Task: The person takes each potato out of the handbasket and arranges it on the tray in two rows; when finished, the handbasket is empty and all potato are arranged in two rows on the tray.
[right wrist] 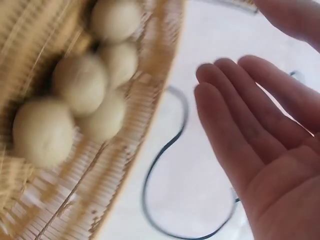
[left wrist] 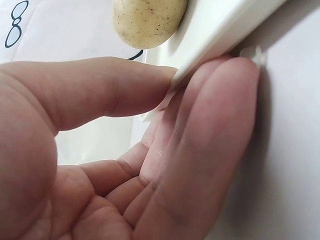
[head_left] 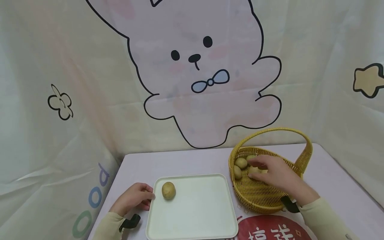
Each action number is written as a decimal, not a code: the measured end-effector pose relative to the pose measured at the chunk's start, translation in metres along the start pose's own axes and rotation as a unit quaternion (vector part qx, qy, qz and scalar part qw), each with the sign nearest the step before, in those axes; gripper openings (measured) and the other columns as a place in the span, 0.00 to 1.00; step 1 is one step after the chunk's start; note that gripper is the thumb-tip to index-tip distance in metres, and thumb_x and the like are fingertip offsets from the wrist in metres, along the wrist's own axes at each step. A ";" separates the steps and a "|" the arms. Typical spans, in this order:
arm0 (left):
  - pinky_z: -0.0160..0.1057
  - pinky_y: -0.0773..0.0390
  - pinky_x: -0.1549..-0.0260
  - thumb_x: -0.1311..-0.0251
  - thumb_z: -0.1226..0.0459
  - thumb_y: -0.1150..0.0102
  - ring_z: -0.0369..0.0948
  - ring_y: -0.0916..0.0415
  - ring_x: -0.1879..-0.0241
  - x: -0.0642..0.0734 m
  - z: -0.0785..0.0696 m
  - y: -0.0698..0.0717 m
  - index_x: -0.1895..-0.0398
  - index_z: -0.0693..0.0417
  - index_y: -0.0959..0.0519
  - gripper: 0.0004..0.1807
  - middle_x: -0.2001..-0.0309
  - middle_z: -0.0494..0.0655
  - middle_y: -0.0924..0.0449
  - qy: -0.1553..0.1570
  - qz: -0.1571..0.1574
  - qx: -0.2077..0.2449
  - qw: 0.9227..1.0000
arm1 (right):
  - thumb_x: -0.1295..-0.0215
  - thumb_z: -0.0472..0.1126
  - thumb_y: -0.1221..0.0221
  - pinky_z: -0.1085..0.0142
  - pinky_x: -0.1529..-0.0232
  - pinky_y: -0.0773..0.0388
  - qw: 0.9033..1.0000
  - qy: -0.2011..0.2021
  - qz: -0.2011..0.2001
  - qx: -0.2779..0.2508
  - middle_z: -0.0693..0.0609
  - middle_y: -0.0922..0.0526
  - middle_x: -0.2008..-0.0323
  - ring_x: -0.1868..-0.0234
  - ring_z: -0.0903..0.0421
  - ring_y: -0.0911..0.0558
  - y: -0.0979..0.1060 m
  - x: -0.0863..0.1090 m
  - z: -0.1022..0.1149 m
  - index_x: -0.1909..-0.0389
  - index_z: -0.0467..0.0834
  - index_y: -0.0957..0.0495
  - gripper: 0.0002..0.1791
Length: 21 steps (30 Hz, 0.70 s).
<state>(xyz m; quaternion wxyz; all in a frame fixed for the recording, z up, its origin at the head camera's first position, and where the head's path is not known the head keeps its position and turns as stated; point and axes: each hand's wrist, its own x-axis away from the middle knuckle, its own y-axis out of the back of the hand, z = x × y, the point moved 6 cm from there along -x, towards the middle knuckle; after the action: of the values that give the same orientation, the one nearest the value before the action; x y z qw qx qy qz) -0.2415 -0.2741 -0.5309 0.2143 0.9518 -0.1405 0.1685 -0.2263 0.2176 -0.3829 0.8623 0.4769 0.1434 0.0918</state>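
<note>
A cream rectangular tray lies on the table with one potato near its far left corner. At the tray's left edge, my left hand pinches the rim, thumb above and fingertips below, as the left wrist view shows. My right hand is over the yellow wicker basket on the right. Its fingers are spread and nearly straight, holding nothing in the right wrist view. Several potatoes are clustered inside the basket, slightly blurred; from the head, the right hand partly covers them.
The basket's tall arched handle rises over it beside my right forearm. A red printed patch with white characters lies at the front, between tray and right sleeve. Printed cloth hangs behind and on both sides of the table.
</note>
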 end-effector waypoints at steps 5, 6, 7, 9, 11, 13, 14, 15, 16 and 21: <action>0.38 0.12 0.72 0.35 0.65 0.31 0.40 0.18 0.74 0.000 0.002 0.000 0.54 0.65 0.20 0.13 0.70 0.50 0.16 0.000 -0.001 0.003 1.000 | 0.33 0.48 0.25 0.39 0.43 0.14 0.999 -0.040 0.020 0.008 0.37 0.12 0.42 0.43 0.37 0.13 0.001 -0.020 -0.038 0.35 0.37 0.18 0.30; 0.38 0.12 0.72 0.35 0.64 0.31 0.40 0.18 0.74 0.000 0.002 0.000 0.54 0.65 0.20 0.13 0.70 0.50 0.16 0.000 -0.002 0.003 1.000 | 0.33 0.46 0.25 0.39 0.42 0.15 0.999 -0.045 0.022 0.006 0.36 0.12 0.42 0.42 0.36 0.13 0.000 -0.022 -0.044 0.35 0.36 0.18 0.30; 0.38 0.12 0.72 0.35 0.64 0.31 0.40 0.18 0.74 0.000 0.002 0.000 0.54 0.65 0.20 0.13 0.70 0.50 0.16 0.000 -0.001 0.003 1.000 | 0.34 0.45 0.25 0.38 0.42 0.16 0.999 -0.045 0.025 0.006 0.36 0.12 0.42 0.41 0.36 0.13 -0.001 -0.025 -0.050 0.35 0.35 0.18 0.30; 0.38 0.12 0.72 0.35 0.64 0.31 0.40 0.18 0.74 -0.001 0.003 0.000 0.54 0.65 0.20 0.13 0.70 0.50 0.16 0.001 -0.002 0.002 1.000 | 0.35 0.44 0.25 0.37 0.41 0.17 0.999 -0.043 0.030 0.013 0.35 0.12 0.43 0.41 0.34 0.14 -0.003 -0.031 -0.061 0.36 0.34 0.18 0.30; 0.38 0.12 0.72 0.35 0.65 0.31 0.40 0.18 0.74 -0.001 0.003 0.001 0.55 0.65 0.20 0.13 0.70 0.50 0.16 0.001 -0.003 0.003 1.000 | 0.35 0.44 0.25 0.36 0.40 0.18 0.998 -0.047 0.032 0.018 0.34 0.12 0.43 0.41 0.34 0.14 -0.006 -0.036 -0.069 0.36 0.33 0.18 0.30; 0.38 0.12 0.72 0.35 0.65 0.31 0.40 0.18 0.74 0.000 0.002 0.001 0.55 0.65 0.20 0.13 0.70 0.50 0.16 0.001 -0.004 0.005 1.000 | 0.35 0.44 0.25 0.36 0.40 0.19 0.998 -0.050 0.030 0.026 0.34 0.11 0.44 0.41 0.33 0.14 -0.008 -0.040 -0.076 0.38 0.32 0.17 0.30; 0.38 0.12 0.72 0.35 0.65 0.30 0.40 0.18 0.74 0.000 0.002 0.002 0.55 0.65 0.20 0.13 0.70 0.50 0.16 0.002 -0.005 0.006 1.000 | 0.35 0.45 0.25 0.36 0.40 0.19 0.998 -0.053 0.029 0.028 0.35 0.11 0.45 0.42 0.33 0.14 -0.009 -0.042 -0.080 0.38 0.32 0.17 0.29; 0.38 0.12 0.73 0.35 0.65 0.30 0.40 0.18 0.74 0.000 0.002 0.002 0.54 0.65 0.20 0.13 0.70 0.50 0.16 0.003 -0.006 0.006 1.000 | 0.35 0.45 0.25 0.36 0.40 0.19 0.998 -0.054 0.028 0.028 0.35 0.11 0.46 0.43 0.33 0.14 -0.011 -0.045 -0.083 0.39 0.32 0.17 0.29; 0.38 0.12 0.73 0.35 0.64 0.30 0.40 0.18 0.74 0.000 0.001 0.002 0.54 0.65 0.20 0.13 0.70 0.50 0.16 0.004 -0.006 0.005 1.000 | 0.35 0.45 0.25 0.36 0.40 0.19 0.998 -0.058 0.028 0.028 0.35 0.11 0.46 0.43 0.33 0.14 -0.011 -0.046 -0.086 0.40 0.32 0.16 0.28; 0.38 0.13 0.73 0.35 0.64 0.31 0.40 0.18 0.74 0.000 0.001 0.001 0.54 0.65 0.20 0.13 0.70 0.50 0.17 0.008 -0.005 0.004 1.000 | 0.33 0.47 0.27 0.37 0.41 0.18 0.996 -0.077 0.039 0.013 0.35 0.10 0.47 0.43 0.34 0.14 -0.017 -0.051 -0.099 0.39 0.31 0.17 0.29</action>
<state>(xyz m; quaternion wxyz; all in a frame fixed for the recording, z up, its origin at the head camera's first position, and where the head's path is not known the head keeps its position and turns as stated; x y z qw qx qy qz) -0.2417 -0.2756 -0.5314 0.2127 0.9519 -0.1329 0.1758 -0.3071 0.2720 -0.4392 0.8605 0.4986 0.0588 0.0866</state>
